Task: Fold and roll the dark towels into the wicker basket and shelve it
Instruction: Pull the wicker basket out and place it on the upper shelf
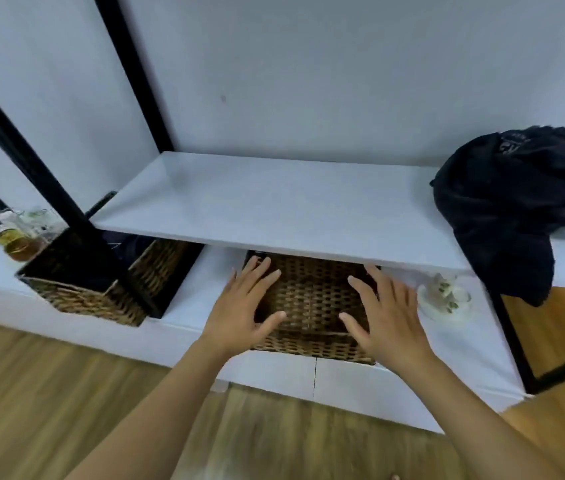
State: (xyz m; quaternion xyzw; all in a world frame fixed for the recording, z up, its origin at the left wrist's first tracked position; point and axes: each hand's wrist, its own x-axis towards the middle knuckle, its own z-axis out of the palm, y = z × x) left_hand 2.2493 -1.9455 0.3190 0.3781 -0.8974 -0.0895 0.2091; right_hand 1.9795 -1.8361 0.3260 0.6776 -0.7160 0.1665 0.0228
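Both hands reached toward the brown woven wicker basket (312, 306), which sat on the low white shelf (447, 358), partly under the upper white shelf board (274, 209). The left hand (243, 313) and right hand (388, 317) had fingers spread straight, gripping nothing. A crumpled dark towel (513, 202) lay on the upper board's right end.

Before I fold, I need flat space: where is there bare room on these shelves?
The upper shelf is bare from its left edge to the dark towels. Below it is crowded: two wicker baskets, glassware at both ends, only a narrow gap between.
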